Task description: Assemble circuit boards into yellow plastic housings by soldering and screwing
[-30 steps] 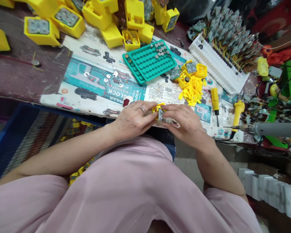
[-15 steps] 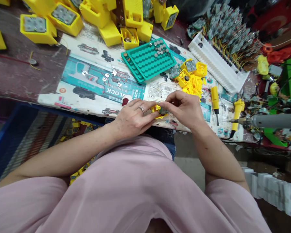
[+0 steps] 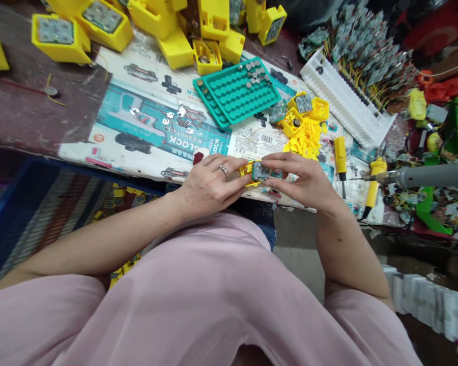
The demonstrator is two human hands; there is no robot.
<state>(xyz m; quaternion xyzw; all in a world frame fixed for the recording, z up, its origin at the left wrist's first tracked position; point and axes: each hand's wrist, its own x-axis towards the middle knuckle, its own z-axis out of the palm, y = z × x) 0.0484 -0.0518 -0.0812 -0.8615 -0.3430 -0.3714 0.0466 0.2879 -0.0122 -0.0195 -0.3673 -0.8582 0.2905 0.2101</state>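
Closest in, at the near edge of the counter [image 3: 23,112], both hands meet over one small part. The left hand [image 3: 209,185], a ring [image 3: 224,171] on one finger, pinches a little yellow casing [image 3: 247,169] between its fingers [image 3: 234,163] and thumb. The right hand [image 3: 305,180] closes its fingers [image 3: 280,158] from above and its thumb from below on a greenish-grey circuit board [image 3: 260,171] that sits against the casing's open side. The casing is bright yellow plastic, mostly hidden by the fingertips.

Just beyond lies a printed sheet [image 3: 145,127]. On it are a heap of yellow plastic bits [image 3: 305,141] and a yellow-handled screwdriver [image 3: 340,155]. Farther back sits a teal tray [image 3: 236,94] with round pockets, a few of them filled. A white rack [image 3: 343,101] lies to its right, and larger yellow housings [image 3: 107,23] crowd the far edge.
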